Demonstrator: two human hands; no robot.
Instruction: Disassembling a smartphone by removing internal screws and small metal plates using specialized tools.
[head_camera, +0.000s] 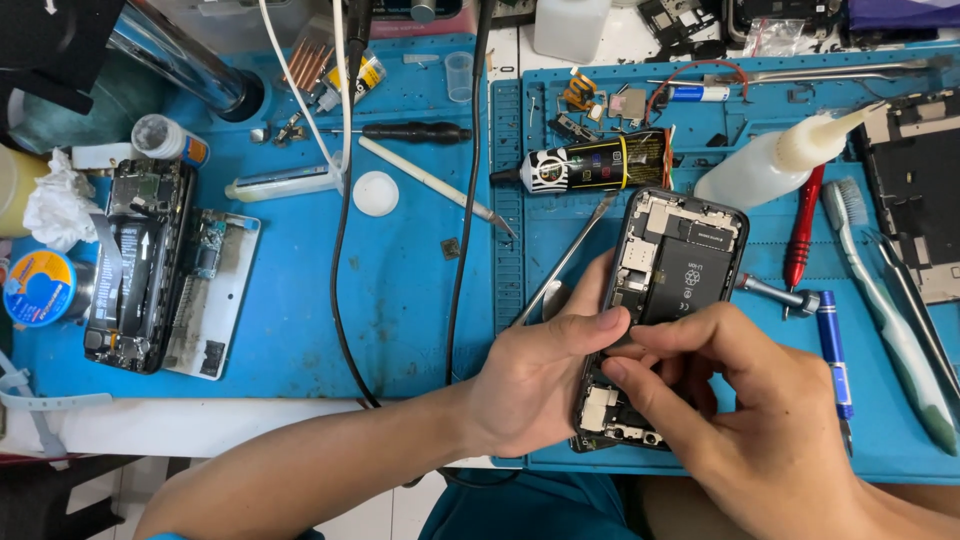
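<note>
Opened smartphone (668, 300), back off with black battery and boards exposed, lies tilted on the blue repair mat (400, 300), right of the mat's centre seam. Left hand (545, 375) wraps the phone's left edge, thumb pressed across the battery, apparently to pin the body so it doesn't slide. Right hand (735, 410) comes in from the phone's lower right, fingers pinched down at mid-body next to the left thumb; whether they grip a small part or just press is hidden. Metal spudger (562, 265) rests slanted just left of the phone, tip toward its top corner, within easy reach. Above the phone: one black adhesive tube (590, 163) lying flat, one white squeeze bottle (775, 160) on its side to the upper right. Right of the phone: one red-handled tool (803, 228), one blue screwdriver (830, 345), one toothbrush (885, 310), laid roughly parallel. Far left of the phone, a second disassembled phone (140, 265) sits beside its white rear panel (212, 292), parked aside. Count: two phones, two hands, one solder wire spool (38, 288) at the mat's left edge.
</note>
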